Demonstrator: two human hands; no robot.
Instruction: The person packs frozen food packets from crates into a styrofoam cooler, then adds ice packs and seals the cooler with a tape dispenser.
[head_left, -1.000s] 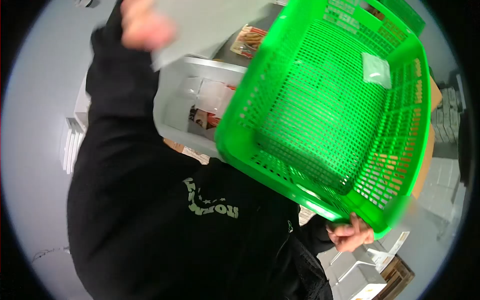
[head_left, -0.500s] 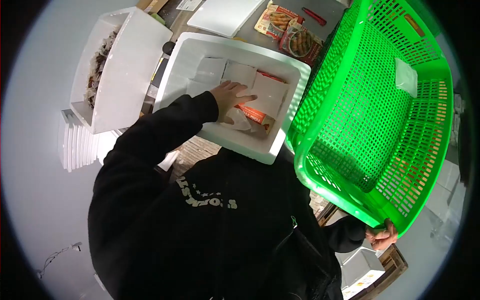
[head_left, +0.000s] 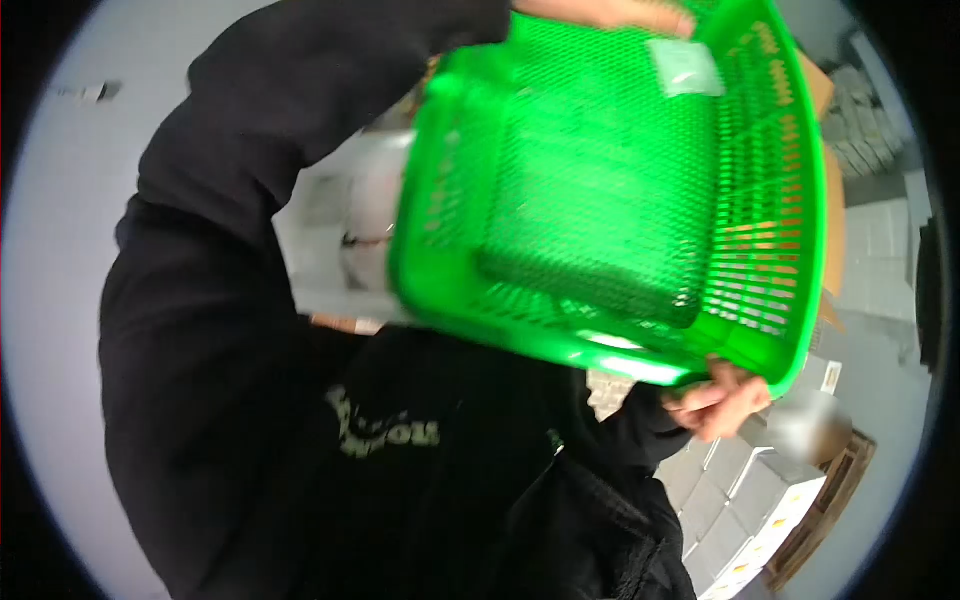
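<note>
A large green plastic basket [head_left: 600, 180] with slotted walls fills the upper middle of the view, tilted so that its inside shows. My right hand [head_left: 722, 400] is closed around the basket's near rim, by the lower right corner. Across the basket's upper part stretches my left hand [head_left: 615, 12], blurred and cut off by the top edge, its fingers extended. Just below those fingertips, against the mesh inside the basket, lies a small flat white packet [head_left: 685, 68].
White boxes [head_left: 735, 510] are stacked at the lower right beside a wooden pallet [head_left: 825, 505]. Brown cardboard [head_left: 832, 220] shows behind the basket's right side. A blurred whitish container [head_left: 335, 220] stands left of the basket, partly hidden by it and my sleeve.
My left hand has left the white foam box and moved up over the basket. The basket, still held by my right hand, has shifted left in view. The camera view has turned.
</note>
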